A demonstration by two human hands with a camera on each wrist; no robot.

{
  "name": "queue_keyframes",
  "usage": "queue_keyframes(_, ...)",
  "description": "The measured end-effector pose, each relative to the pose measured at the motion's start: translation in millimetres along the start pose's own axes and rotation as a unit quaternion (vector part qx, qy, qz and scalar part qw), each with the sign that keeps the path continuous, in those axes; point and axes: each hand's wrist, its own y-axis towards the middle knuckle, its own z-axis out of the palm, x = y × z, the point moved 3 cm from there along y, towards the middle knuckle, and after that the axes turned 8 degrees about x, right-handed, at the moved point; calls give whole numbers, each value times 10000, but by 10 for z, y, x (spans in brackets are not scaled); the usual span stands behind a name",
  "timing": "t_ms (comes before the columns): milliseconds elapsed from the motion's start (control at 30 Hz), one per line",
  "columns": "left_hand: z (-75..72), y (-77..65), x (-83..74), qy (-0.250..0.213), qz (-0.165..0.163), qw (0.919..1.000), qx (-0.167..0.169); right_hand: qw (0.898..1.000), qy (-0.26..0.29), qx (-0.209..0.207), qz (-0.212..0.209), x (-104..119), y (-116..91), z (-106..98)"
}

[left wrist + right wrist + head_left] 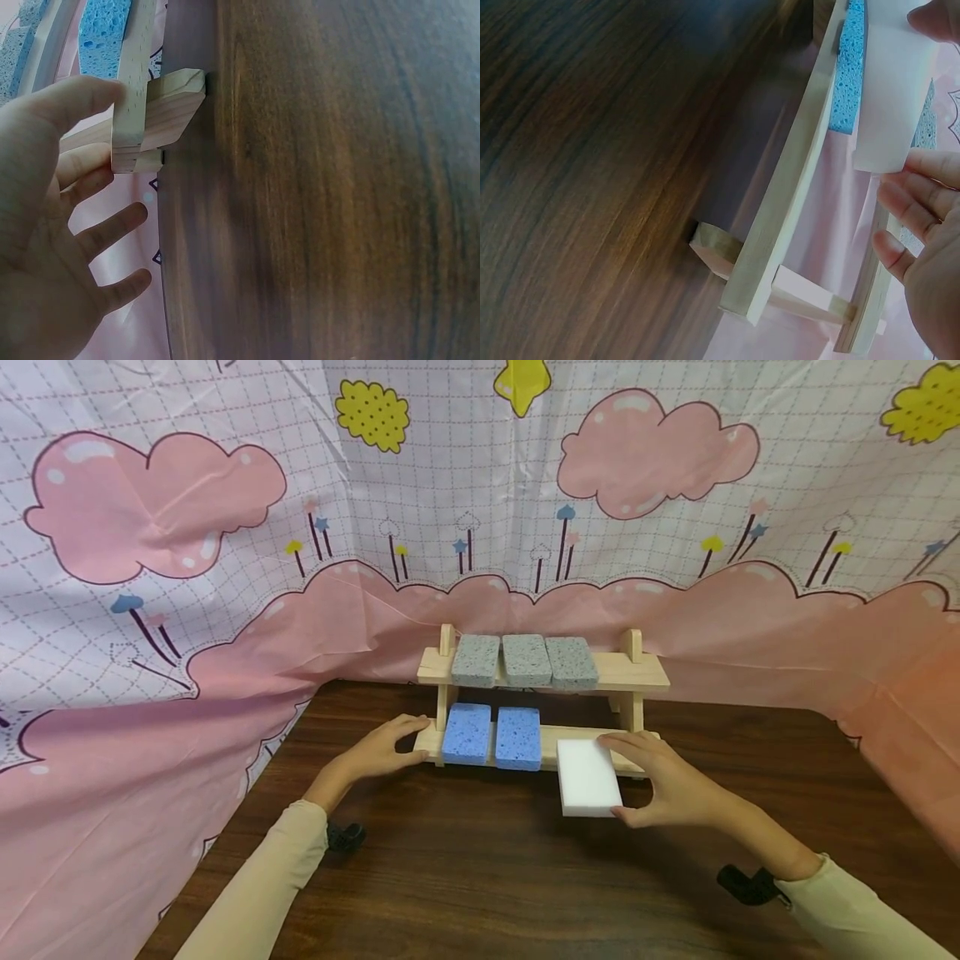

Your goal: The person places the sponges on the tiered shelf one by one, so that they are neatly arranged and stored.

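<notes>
My right hand [671, 783] pinches a white sponge block [587, 781] between thumb and fingers. In the head view the block overlaps the right part of the lower board of a two-tier wooden rack [633, 672]; in the right wrist view it is held up off that board. My left hand [378, 749] pinches the left end of the lower board [129, 131], thumb on one side and fingertips on the other; the remaining fingers are spread. On the lower board lie two blue sponges, the left one [467, 733] and the right one [518, 738].
Three grey sponges [527, 660] lie side by side on the rack's upper board. The rack stands at the back of a dark wooden table [480, 877]. A pink and white patterned cloth [420, 518] hangs behind and at both sides.
</notes>
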Motion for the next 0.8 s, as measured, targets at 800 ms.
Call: queue_keyframes(800,1,3,11,22,18,10000,22,9997,38,-80,208,-111,-25,-14)
